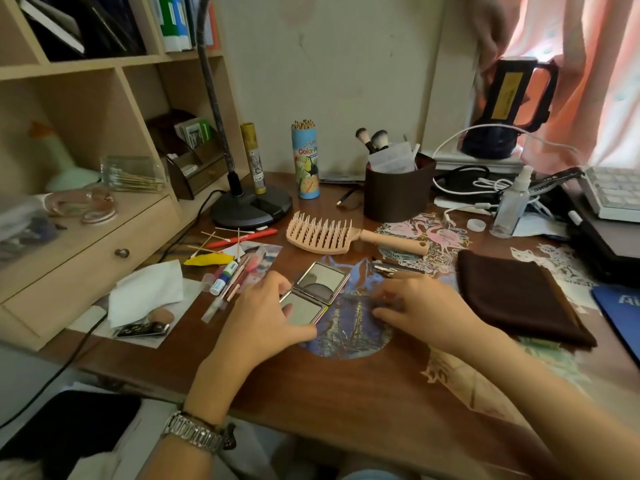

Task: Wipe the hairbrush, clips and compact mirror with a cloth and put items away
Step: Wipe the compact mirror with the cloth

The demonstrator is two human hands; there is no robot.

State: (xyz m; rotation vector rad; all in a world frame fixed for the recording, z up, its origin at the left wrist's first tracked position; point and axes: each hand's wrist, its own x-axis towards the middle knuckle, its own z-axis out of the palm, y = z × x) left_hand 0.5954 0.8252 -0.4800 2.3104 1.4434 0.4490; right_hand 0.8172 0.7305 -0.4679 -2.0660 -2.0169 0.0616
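Note:
An open square compact mirror [317, 292] lies flat on the wooden desk [346, 393], both halves facing up. My left hand [266, 323] grips its near half, thumb at the front edge and fingers on its left side. My right hand [419, 306] hovers just right of the mirror, fingers spread and blurred, holding nothing. A peach vented hairbrush [332, 235] lies bristles up behind the mirror. Metal hair clips [391, 268] sit beyond my right fingers. A folded dark brown cloth [516, 296] lies to the right.
A brown pot with makeup brushes [398, 192], a pencil tube [304, 161] and a lamp base [249, 207] stand behind. Cotton swabs, pens and tissue [145, 292] clutter the left. A spray bottle [512, 202], cables and keyboard [616, 195] lie at the right. Shelves with a drawer [86, 268] stand left.

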